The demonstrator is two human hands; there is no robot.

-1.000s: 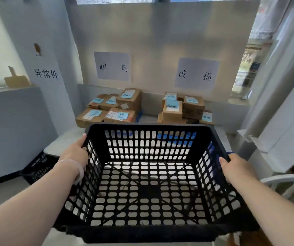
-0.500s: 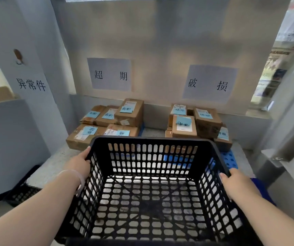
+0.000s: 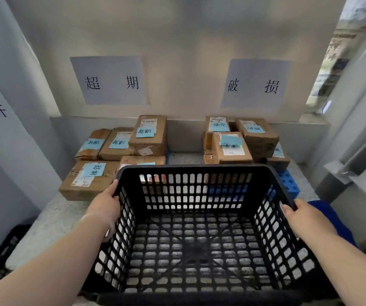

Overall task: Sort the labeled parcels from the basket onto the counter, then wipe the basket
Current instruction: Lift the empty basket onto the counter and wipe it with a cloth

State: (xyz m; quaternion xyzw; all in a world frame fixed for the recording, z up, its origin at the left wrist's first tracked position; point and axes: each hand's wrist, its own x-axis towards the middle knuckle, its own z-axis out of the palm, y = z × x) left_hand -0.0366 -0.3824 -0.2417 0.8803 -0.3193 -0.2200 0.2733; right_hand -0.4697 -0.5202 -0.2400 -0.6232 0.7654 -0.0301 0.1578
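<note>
Holding empty basket (image 3: 199, 171) by both side rims, left grip (image 3: 104, 206) and right grip (image 3: 306, 217) curled over them, at bench (image 3: 51, 221) front. Could shove far wall into parcels (image 3: 146, 138) just behind and mix the two piles. Could tip off edge if set down half on

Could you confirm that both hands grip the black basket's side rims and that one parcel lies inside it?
Not quite: the head view shows no parcel inside the black basket. The left hand and right hand do grip its side rims; the parcels lie on the counter behind it.
</note>
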